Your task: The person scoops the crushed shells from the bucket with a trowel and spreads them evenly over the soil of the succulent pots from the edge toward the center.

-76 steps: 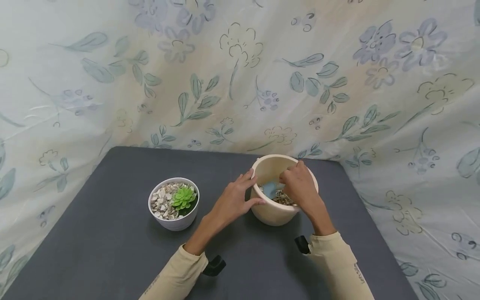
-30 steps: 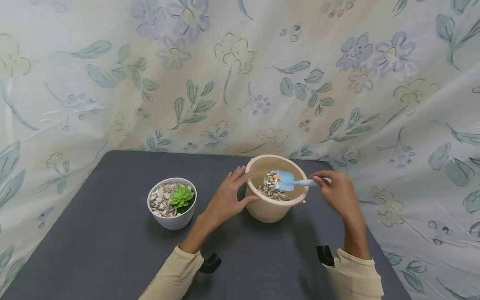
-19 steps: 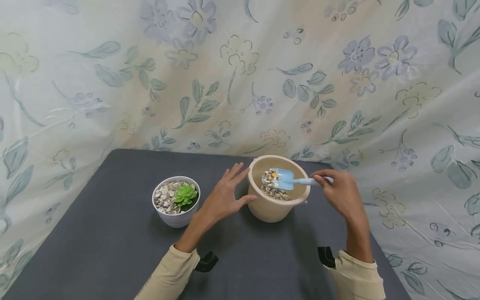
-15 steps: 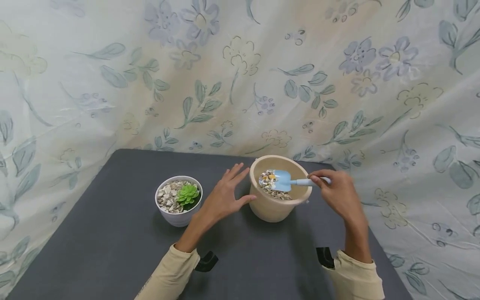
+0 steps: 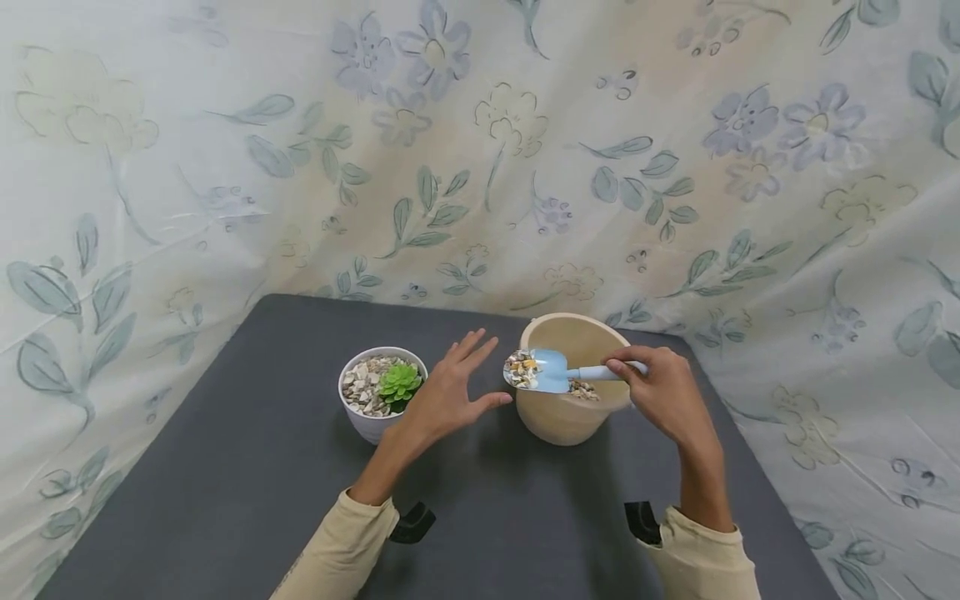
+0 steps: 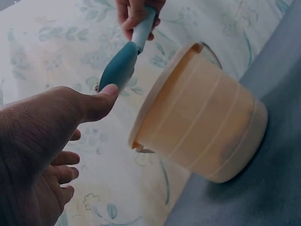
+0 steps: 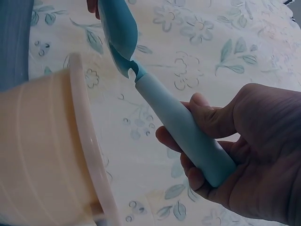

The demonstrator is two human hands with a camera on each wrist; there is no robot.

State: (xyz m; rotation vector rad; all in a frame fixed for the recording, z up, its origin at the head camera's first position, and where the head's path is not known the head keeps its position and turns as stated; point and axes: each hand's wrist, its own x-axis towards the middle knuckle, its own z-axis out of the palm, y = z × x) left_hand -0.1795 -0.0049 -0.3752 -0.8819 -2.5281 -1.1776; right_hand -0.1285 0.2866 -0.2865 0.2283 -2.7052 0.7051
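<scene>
My right hand [image 5: 663, 392] grips the handle of a light-blue hand trowel [image 5: 555, 372], fingers and thumb wrapped round it in the right wrist view [image 7: 188, 136]. On its blade lies a heap of small pebbles [image 5: 522, 369], held above the left rim of a cream bucket [image 5: 558, 421]. More pebbles show inside the bucket. My left hand [image 5: 442, 392] is spread, thumb and fingers apart, between the bucket and a white pot [image 5: 371, 427]; it holds nothing. A green succulent [image 5: 399, 382] and pale stones [image 5: 367, 387] fill that pot, partly hidden by the left hand.
Everything stands on a dark grey table [image 5: 300, 500]. A floral cloth [image 5: 480, 167] hangs behind and along the sides, close to the table's far edge. A wire handle [image 6: 212, 52] hangs at the bucket's rim.
The right hand has lifted the trowel out of the bucket with pebbles on it and carried it left to the rim. The left hand has let go of the rim and moved slightly left.
</scene>
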